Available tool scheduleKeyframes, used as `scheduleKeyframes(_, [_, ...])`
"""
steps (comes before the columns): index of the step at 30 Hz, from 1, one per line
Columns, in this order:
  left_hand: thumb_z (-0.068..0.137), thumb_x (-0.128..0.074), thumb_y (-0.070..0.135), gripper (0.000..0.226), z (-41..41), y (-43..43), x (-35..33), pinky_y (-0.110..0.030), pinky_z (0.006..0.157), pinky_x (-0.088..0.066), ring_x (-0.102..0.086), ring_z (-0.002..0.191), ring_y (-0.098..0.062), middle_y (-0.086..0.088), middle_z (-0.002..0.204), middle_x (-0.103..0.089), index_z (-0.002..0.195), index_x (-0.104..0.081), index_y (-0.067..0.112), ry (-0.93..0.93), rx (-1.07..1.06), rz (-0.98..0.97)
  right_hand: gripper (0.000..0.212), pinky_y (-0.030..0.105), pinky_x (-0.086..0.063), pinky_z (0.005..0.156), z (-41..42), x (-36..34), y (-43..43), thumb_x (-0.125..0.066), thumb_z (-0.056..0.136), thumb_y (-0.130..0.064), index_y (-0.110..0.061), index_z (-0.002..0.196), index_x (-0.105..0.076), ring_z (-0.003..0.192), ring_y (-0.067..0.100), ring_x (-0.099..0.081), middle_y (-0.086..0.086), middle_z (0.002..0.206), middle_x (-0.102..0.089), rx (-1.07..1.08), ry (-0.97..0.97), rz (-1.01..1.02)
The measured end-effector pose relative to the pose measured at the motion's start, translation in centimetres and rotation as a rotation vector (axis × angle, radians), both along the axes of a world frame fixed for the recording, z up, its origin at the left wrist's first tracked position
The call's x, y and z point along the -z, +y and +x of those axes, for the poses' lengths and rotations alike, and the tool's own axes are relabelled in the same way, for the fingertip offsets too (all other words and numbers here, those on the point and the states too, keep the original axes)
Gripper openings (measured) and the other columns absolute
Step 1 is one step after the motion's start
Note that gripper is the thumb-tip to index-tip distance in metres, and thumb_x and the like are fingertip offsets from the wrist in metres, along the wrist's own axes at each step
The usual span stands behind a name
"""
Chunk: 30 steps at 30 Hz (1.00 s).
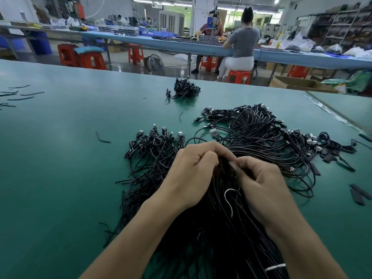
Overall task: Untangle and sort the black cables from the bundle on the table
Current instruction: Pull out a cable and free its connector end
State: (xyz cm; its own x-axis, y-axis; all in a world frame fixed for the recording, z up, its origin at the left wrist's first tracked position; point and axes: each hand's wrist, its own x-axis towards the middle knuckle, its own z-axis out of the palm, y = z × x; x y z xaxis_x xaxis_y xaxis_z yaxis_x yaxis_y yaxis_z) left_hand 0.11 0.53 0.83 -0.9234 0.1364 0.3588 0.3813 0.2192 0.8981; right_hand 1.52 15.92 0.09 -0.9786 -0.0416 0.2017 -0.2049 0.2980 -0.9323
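Note:
A big bundle of black cables (217, 228) lies on the green table (60, 158) and runs toward me between my forearms. My left hand (193, 170) and my right hand (259, 182) meet over its top end, fingers curled and pinching black cables where the two hands touch. A white tie (229, 198) loops out of the bundle below my right hand. A sorted group of coiled cables with USB plugs (155, 143) lies left of my hands. A looser heap of cables (259, 133) spreads behind and to the right.
A small pile of black cables (186, 88) sits farther back. Loose black strips (357, 194) lie at the right, short cable scraps (18, 95) at the far left. Beyond the table edge a seated person (241, 43) works at another bench among red stools (238, 76).

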Motion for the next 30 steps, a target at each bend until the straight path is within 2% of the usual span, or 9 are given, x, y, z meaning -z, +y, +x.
scheduleKeyframes(2, [0.086,-0.052,0.03,0.026,0.1,0.0,-0.1,-0.045,0.083,-0.057,-0.071,0.087,-0.018,0.002,0.085,-0.076,0.084,-0.077,0.024,0.016,0.0,0.024,0.016,0.05,-0.055,0.071,0.1,0.0,-0.2,-0.062,0.097,-0.021,-0.029,0.093,-0.075,0.079,0.016,-0.067,0.008,0.082,-0.074,-0.067,-0.044,-0.064])
scheduleKeyframes(4, [0.089,-0.066,0.021,0.012,0.1,0.0,-0.1,-0.034,0.085,-0.058,-0.073,0.088,-0.012,0.004,0.088,-0.077,0.093,-0.077,0.021,0.032,0.035,0.041,0.018,0.026,-0.052,0.069,0.3,-0.3,-0.3,-0.062,0.096,-0.02,-0.03,0.091,-0.076,0.078,0.005,-0.067,-0.003,0.081,-0.075,-0.12,-0.061,-0.11])
scheduleKeyframes(9, [0.089,-0.071,0.009,0.024,-0.1,-0.6,-0.2,-0.032,0.091,-0.058,-0.074,0.095,-0.015,0.002,0.098,-0.078,0.11,-0.073,0.021,-0.019,0.134,0.096,0.02,0.022,-0.044,0.059,0.2,-0.4,-0.2,-0.061,0.095,-0.028,-0.029,0.081,-0.076,0.059,0.005,-0.055,-0.004,0.063,-0.064,-0.102,-0.126,-0.187])
scheduleKeyframes(12, [0.087,-0.073,0.01,0.029,-0.5,-1.2,0.0,-0.035,0.09,-0.058,-0.074,0.09,-0.016,0.003,0.093,-0.078,0.111,-0.073,0.027,-0.012,0.09,0.038,0.017,0.014,-0.041,0.05,0.1,-0.3,-0.3,-0.064,0.093,-0.03,-0.03,0.08,-0.075,0.052,0.001,-0.054,-0.006,0.059,-0.064,-0.051,-0.102,-0.107])
scheduleKeyframes(15, [0.088,-0.074,0.009,0.031,-1.3,-1.7,0.5,-0.035,0.089,-0.059,-0.075,0.083,-0.013,0.004,0.088,-0.077,0.106,-0.071,0.034,-0.029,-0.07,0.036,0.012,0.014,-0.043,0.051,-0.2,0.2,0.4,-0.064,0.094,-0.031,-0.028,0.085,-0.072,0.056,0.004,-0.064,-0.005,0.069,-0.069,0.041,-0.105,0.01])
scheduleKeyframes(20, [0.087,-0.075,0.012,0.039,-5.0,-3.5,0.2,-0.023,0.07,-0.059,-0.075,0.073,-0.011,-0.003,0.086,-0.075,0.116,-0.061,0.033,-0.133,-0.376,0.136,0.006,0.009,-0.043,0.057,-0.3,1.4,1.5,-0.066,0.092,-0.037,-0.033,0.095,-0.067,0.074,-0.004,-0.061,-0.015,0.08,-0.067,0.103,-0.146,0.49])
scheduleKeyframes(25, [0.085,-0.08,0.022,0.046,-8.5,-5.4,-0.5,-0.023,0.069,-0.055,-0.068,0.072,-0.008,0.005,0.083,-0.067,0.125,-0.058,0.027,-0.096,-0.572,-0.117,0.021,0.027,-0.054,0.076,-0.1,2.4,0.4,-0.062,0.09,-0.048,-0.033,0.105,-0.064,0.082,0.002,-0.062,-0.015,0.087,-0.064,0.095,-0.156,0.593])
scheduleKeyframes(28, [0.086,-0.079,0.021,0.052,-9.7,-6.0,-0.5,-0.044,0.097,-0.053,-0.067,0.1,-0.025,-0.01,0.109,-0.069,0.133,-0.057,0.022,-0.165,-0.568,-0.335,0.03,0.021,-0.048,0.068,0.2,2.7,0.0,-0.059,0.09,-0.053,-0.033,0.113,-0.062,0.085,0.0,-0.058,-0.018,0.092,-0.062,0.103,-0.108,0.686])
scheduleKeyframes(30, [0.088,-0.076,0.022,0.054,-9.9,-6.1,0.0,-0.046,0.105,-0.045,-0.058,0.117,-0.03,-0.015,0.123,-0.064,0.138,-0.055,0.02,-0.21,-0.56,-0.44,0.032,0.016,-0.038,0.062,0.3,2.8,-0.2,-0.058,0.09,-0.055,-0.036,0.116,-0.06,0.085,-0.001,-0.055,-0.02,0.091,-0.06,0.08,-0.073,0.743])
